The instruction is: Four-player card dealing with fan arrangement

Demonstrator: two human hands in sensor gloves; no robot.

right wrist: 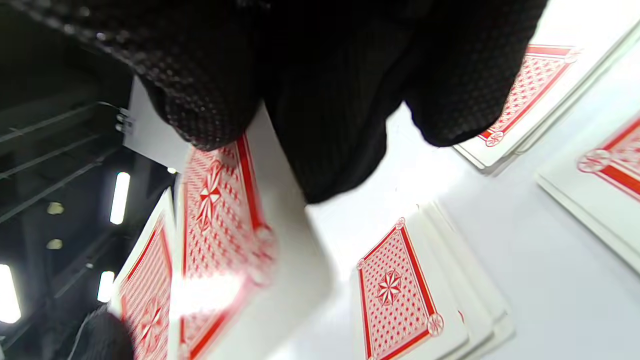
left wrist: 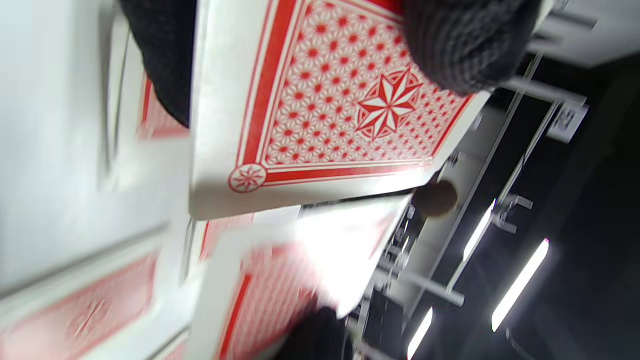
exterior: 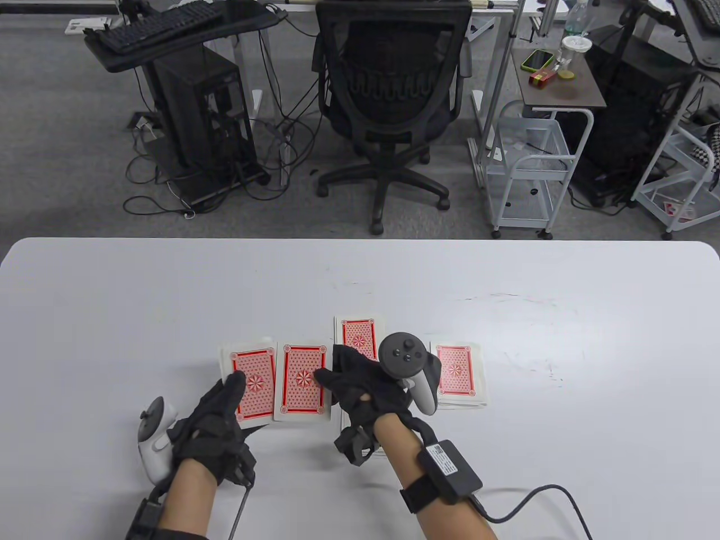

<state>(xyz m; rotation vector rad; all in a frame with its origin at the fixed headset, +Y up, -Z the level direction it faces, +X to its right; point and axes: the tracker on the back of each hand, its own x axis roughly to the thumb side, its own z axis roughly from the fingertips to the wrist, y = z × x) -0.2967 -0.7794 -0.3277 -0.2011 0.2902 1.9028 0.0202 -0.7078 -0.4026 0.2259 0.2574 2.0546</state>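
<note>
While the left hand (exterior: 216, 416) holds a deck (exterior: 254, 384) of red-backed cards, fingers wrapped around its edges, the right hand (exterior: 365, 388) pinches one card (exterior: 304, 382) by its right edge. Both point their long axis away from the person. Two piles (exterior: 460, 374) lie on the table (exterior: 169, 292); the right hand partly hides the middle one (exterior: 357, 336).

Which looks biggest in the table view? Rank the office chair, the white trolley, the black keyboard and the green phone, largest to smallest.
1. Office chair
2. White trolley
3. Black keyboard
4. Green phone

This is apparent size only. All four stand beyond the table, at differing distances from the camera.
</note>
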